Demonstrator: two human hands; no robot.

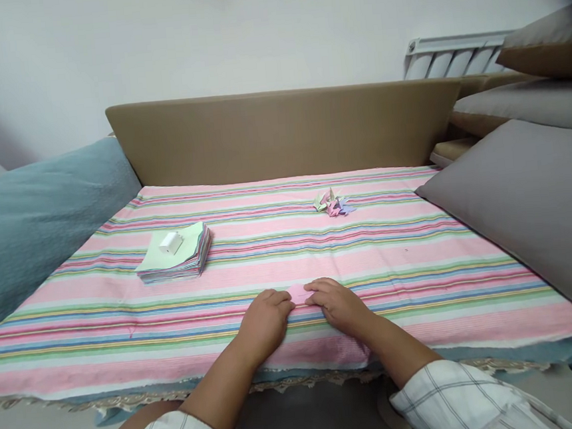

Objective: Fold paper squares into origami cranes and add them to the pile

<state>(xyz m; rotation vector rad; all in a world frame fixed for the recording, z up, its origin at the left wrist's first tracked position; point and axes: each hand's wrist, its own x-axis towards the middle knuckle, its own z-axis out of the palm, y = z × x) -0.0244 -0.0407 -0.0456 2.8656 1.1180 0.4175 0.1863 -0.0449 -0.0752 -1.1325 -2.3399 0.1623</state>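
The small piece of pink paper (299, 293) lies on the striped cloth (270, 266), directly between the 2 hands, and the fingertips of each overlap its side edges. The left hand (268, 319) covers its left end and the right hand (341, 306) its right, so neither is clearly nearer. The visible part seems longer from side to side (the fingers hide both ends, so its true long axis is uncertain). The hands are apart, fingers gathered at the paper; whether they pinch it or just press it down, I cannot tell. Beyond the left hand sits 1 paper stack (170, 268) with a white block (171, 243) on top; beyond the right, a cluster of folded paper pieces (334, 205)
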